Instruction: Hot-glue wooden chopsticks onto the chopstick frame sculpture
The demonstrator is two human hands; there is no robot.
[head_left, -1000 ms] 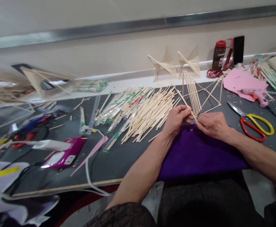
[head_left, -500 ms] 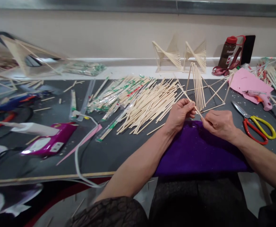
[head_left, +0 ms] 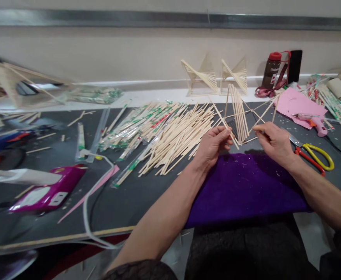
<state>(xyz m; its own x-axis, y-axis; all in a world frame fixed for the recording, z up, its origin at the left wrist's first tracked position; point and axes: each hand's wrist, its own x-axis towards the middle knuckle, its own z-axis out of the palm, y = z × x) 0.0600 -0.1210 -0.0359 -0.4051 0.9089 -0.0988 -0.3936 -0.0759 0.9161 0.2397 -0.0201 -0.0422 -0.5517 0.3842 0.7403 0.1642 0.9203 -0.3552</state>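
- Lying at the far left of the table (head_left: pixel 123 210): blue tool (head_left: pixel 7 140), blurred; type can't be told. Larger stick piece (head_left: pixel 1 77) behind it, also blurred.
- Next, magenta power strip (head_left: pixel 49 190) with white plug (head_left: pixel 32 177) in it; white cord (head_left: pixel 85 217) crosses the narrow pink strip (head_left: pixel 85 194) and hangs over the front edge.
- Left of center: wrapped sticks (head_left: pixel 135 128), green-marked packs, beside a big heap of loose sticks (head_left: pixel 176 140). Lots of material unused.
- Left hand (head_left: pixel 215 142) just right of the heap: thumb and fingers pinching one thin stick (head_left: pixel 220 116), held slanted, lower end toward the person. Looks not yet fixed; contact with the frame can't be told.
- Back, by the wall: two twisted stick pieces, one left (head_left: pixel 201 77), one right (head_left: pixel 234 76); both look complete.
- Center, behind the hands: stick frame (head_left: pixel 240 116) standing on the table. Done so far, seemingly: outline joined, a row of slats side by side on its left. Right part only bare crossing sticks, so it seems partly filled.
- Purple cloth (head_left: pixel 246 190) under the hands, small scraps on it.
- Right hand (head_left: pixel 275 142): fingers curled, tips near the frame's front; can't tell if the grip has anything in it.
- Right end: red-lidded bottle (head_left: pixel 269 76), pink sheet (head_left: pixel 293 103) with pink glue gun (head_left: pixel 313 120) partly over it, scissors (head_left: pixel 319 153) beside the right hand, nobody holding them.
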